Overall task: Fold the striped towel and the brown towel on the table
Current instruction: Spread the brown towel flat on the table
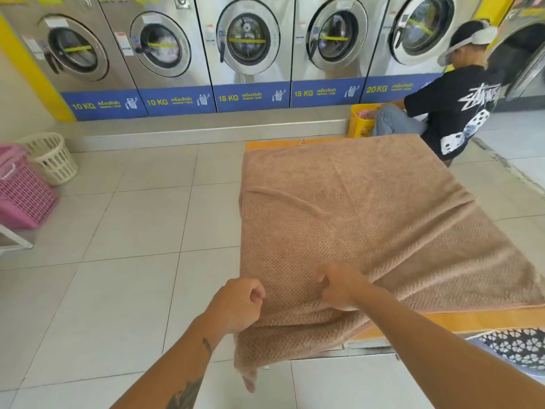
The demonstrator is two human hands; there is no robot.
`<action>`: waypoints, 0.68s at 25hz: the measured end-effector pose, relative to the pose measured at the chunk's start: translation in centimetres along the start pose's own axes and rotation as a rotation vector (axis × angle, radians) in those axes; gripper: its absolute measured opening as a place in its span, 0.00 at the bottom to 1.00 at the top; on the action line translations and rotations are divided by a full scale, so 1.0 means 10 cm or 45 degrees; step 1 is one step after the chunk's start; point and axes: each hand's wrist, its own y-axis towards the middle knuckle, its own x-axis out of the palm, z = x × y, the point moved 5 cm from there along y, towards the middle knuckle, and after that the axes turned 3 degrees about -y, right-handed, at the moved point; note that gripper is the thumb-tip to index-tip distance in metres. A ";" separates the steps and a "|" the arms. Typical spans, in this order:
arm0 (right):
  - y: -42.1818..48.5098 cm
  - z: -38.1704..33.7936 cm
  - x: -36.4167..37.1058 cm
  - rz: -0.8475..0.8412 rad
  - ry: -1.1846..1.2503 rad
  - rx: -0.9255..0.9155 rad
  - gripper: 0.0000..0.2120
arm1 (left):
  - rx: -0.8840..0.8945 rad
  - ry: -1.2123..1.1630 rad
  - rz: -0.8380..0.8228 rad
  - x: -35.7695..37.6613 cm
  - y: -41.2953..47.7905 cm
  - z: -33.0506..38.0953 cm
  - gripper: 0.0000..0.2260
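Note:
A large brown waffle-textured towel [354, 208] lies spread over an orange table [460, 318], covering most of it. Its near corner hangs off the table's front edge toward the floor. My left hand [239, 304] is closed on the towel's near left edge. My right hand [339, 286] pinches a fold of the towel a little to the right, and the cloth bunches up around it. No striped towel is in view.
A black-and-white patterned basket [516, 346] sits at the lower right. Pink [22, 193] and cream [50, 157] laundry baskets stand at the left. A row of washing machines [247, 51] lines the back. A seated person [454, 107] with a yellow basket [361, 122] is behind the table.

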 end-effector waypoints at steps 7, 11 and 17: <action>0.32 -0.39 -0.49 0.137 0.240 -0.045 0.20 | 0.195 -0.213 0.275 -0.81 0.46 0.31 0.10; 0.68 -0.76 -0.79 0.257 0.299 0.022 0.19 | 0.293 -0.281 0.286 -1.41 0.83 0.27 0.10; 1.20 -1.35 -1.06 0.431 0.397 0.282 0.21 | 0.419 -0.247 0.147 -2.20 1.40 -0.15 0.11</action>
